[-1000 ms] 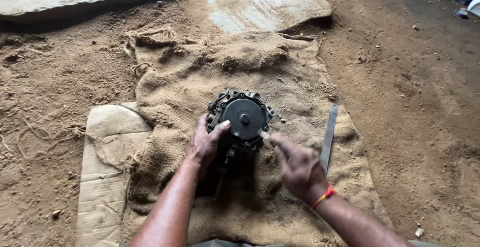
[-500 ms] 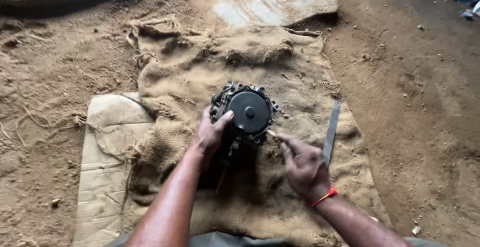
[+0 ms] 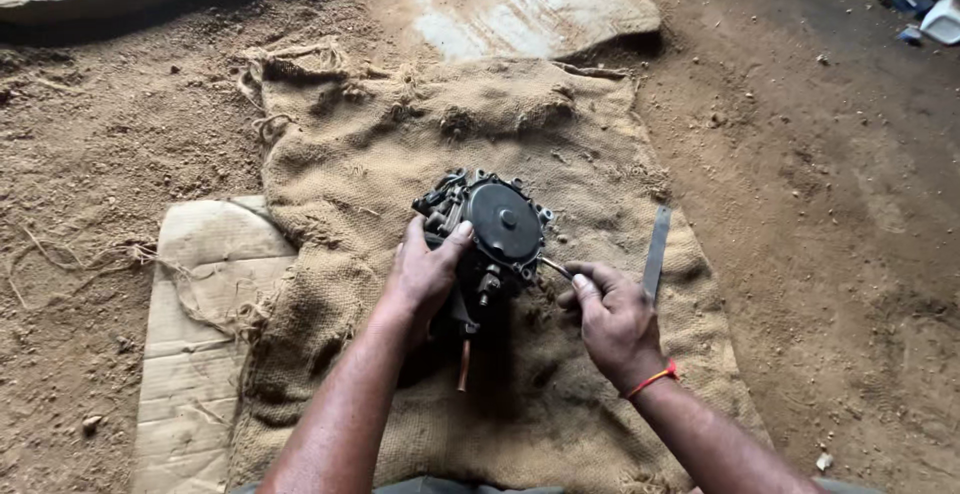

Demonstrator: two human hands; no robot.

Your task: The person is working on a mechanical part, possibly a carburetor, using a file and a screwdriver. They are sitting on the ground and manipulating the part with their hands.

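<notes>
Mid-frame, my left hand (image 3: 428, 269) grips the round black metal pump housing (image 3: 492, 237) on brown burlap sacking (image 3: 400, 134); my right hand (image 3: 612, 314) pinches a thin metal tool (image 3: 556, 268) against it.

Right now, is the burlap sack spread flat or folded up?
Spread out: the burlap sack lies open on the dirt floor, wrinkled, under the round black engine part.
</notes>
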